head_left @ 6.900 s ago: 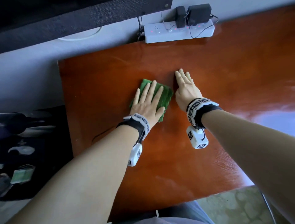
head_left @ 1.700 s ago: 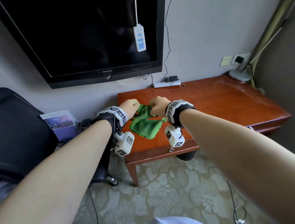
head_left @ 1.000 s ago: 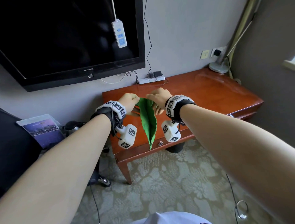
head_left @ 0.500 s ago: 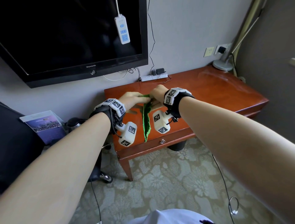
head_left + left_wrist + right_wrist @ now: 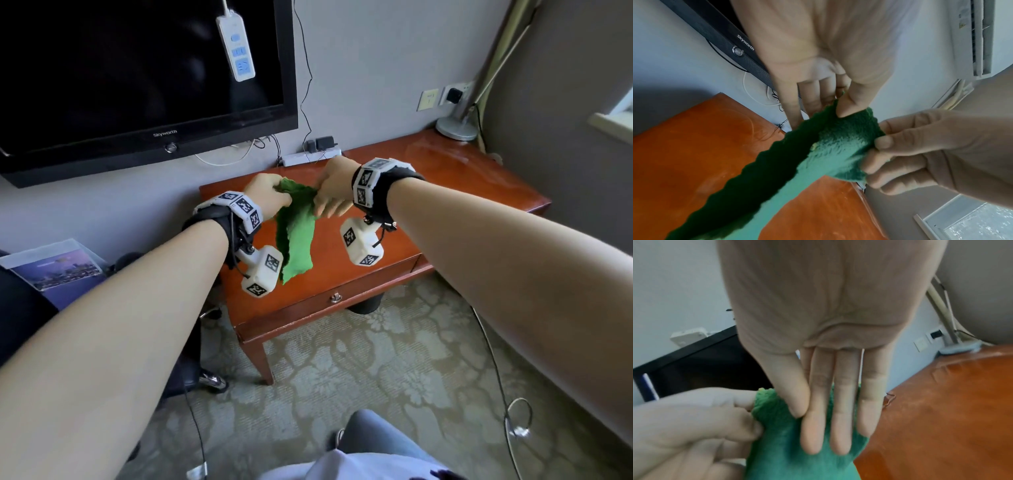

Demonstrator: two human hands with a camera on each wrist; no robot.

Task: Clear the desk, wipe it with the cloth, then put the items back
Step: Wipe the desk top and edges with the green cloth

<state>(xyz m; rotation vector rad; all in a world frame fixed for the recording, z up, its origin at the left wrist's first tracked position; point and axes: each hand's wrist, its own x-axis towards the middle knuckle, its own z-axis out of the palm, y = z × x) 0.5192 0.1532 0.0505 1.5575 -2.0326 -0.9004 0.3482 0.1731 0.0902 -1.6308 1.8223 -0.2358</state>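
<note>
A green cloth (image 5: 296,233) hangs in the air over the front left part of the red-brown desk (image 5: 462,192), folded lengthwise into a narrow strip. My left hand (image 5: 279,193) pinches its top left corner between thumb and fingers. My right hand (image 5: 320,205) pinches the top right edge. In the left wrist view the left thumb presses onto the cloth (image 5: 828,154), and the right hand (image 5: 885,151) grips it from the right. In the right wrist view the right hand (image 5: 803,418) lies with straight fingers along the cloth (image 5: 787,446), thumb pressed against it.
A white power strip (image 5: 310,158) with plugs lies at the desk's back edge, and a lamp base (image 5: 455,128) stands at its far right corner. A black TV (image 5: 137,85) hangs on the wall. A brochure (image 5: 54,267) rests on a dark chair at left. Cables (image 5: 517,418) trail across the carpet.
Earlier the cloth lay flat on the desk under my left hand. It is now lifted and held by both hands, and over the last second it was folded narrower.
</note>
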